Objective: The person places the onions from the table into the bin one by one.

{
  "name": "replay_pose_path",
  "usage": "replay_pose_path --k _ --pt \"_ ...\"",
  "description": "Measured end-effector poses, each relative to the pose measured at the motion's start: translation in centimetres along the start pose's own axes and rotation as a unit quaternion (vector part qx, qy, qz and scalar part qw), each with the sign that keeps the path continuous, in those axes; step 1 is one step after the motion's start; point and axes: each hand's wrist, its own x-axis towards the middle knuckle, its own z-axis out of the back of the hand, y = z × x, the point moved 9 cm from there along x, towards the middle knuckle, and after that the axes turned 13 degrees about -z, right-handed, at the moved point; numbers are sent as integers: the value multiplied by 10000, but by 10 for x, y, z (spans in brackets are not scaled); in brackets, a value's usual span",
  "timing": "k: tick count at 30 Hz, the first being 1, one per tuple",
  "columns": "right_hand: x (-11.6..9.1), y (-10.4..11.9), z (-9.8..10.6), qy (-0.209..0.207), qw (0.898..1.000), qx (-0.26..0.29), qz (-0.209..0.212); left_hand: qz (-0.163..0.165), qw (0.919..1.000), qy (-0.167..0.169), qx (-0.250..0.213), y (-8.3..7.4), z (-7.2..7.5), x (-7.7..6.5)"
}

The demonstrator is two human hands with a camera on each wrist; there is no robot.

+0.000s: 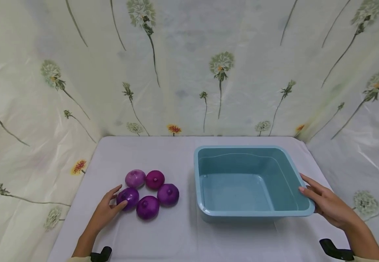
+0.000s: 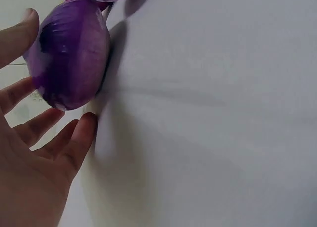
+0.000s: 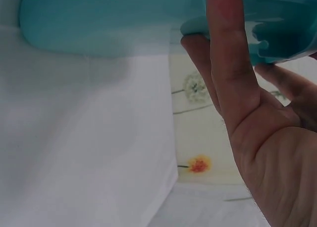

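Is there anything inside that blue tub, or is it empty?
Empty: the head view shows the blue tub's bare floor, while all five purple onions lie outside it on the white cloth.

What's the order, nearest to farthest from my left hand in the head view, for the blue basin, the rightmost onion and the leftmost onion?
1. Leftmost onion: right at your left hand.
2. Rightmost onion: farther over to the right.
3. Blue basin: farthest right of the three.
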Motion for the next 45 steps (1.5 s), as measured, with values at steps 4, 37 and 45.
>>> replay_pose_path --k 4,37,45 --pt "0 -2 -1 -9 9999 111 -29 167 9998 -39 -30 -1 -4 -2" --pt "-2 -1 -2 -112 9999 96 15 320 9991 -276 81 -1 -13 -7" --pt "-4 -1 -1 -147 9999 26 36 399 9991 -153 52 -10 2 -12"
